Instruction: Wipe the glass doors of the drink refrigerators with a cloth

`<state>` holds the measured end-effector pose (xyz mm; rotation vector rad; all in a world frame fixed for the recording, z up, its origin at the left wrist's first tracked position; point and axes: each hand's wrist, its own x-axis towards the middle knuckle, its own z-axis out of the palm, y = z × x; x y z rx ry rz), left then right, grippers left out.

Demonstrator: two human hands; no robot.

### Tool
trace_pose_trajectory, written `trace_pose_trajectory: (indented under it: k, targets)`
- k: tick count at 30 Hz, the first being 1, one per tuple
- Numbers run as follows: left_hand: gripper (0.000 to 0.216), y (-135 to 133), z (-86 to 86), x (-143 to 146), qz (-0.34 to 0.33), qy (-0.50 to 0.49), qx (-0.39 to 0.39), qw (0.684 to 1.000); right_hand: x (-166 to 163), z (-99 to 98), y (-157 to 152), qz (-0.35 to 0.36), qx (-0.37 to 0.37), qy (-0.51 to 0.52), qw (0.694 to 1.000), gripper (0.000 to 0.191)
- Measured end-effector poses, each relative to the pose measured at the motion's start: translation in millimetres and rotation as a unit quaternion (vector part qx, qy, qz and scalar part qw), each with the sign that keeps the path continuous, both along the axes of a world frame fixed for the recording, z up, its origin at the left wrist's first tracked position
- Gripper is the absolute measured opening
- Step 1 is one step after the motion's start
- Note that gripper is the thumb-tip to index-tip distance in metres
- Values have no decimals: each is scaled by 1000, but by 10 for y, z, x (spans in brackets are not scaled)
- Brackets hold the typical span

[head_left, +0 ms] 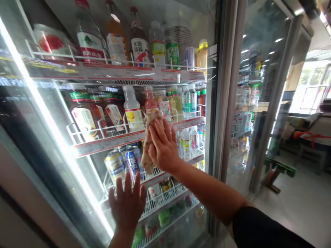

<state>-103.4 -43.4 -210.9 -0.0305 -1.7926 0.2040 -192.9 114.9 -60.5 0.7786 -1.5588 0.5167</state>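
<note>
While the right hand (164, 148) holds the cloth (148, 160) under nearly straight fingers against the glass door, left of its right edge (219, 103), the cloth's long axis runs near-upright; the left hand (128, 203), spread, holding nothing, is farther off, lower left.

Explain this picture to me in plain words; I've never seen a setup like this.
There is no machine here, only a person's two bare hands. The one picture comes from a camera worn on the head, looking forward and down. In front is the glass of a drinks cooler; behind it, bottles and cans sit on shelves. The right hand holds a crumpled cloth pressed against the glass. The left hand is lower and spread open, with nothing visible in it; whether it touches the glass is hard to tell.
</note>
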Motion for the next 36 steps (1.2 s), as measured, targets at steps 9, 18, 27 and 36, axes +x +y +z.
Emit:
trace_pose_trajectory:
  k: [9,18,27,36]
  targets:
    - [88,-35,22,3,12,33,-49,998,240,10,-254,-27,119,16,992,66]
    - [75,-9,-15,14,20,15,-14,1000,256,428,47,87,-8,57,995,39]
    - [73,12,0,7,18,9,-4,1000,-20,-80,-45,74,63,169,981,28]
    - [74,-9,-19,2,2,10,8,1000,107,-348,-33,59,137,76,986,47]
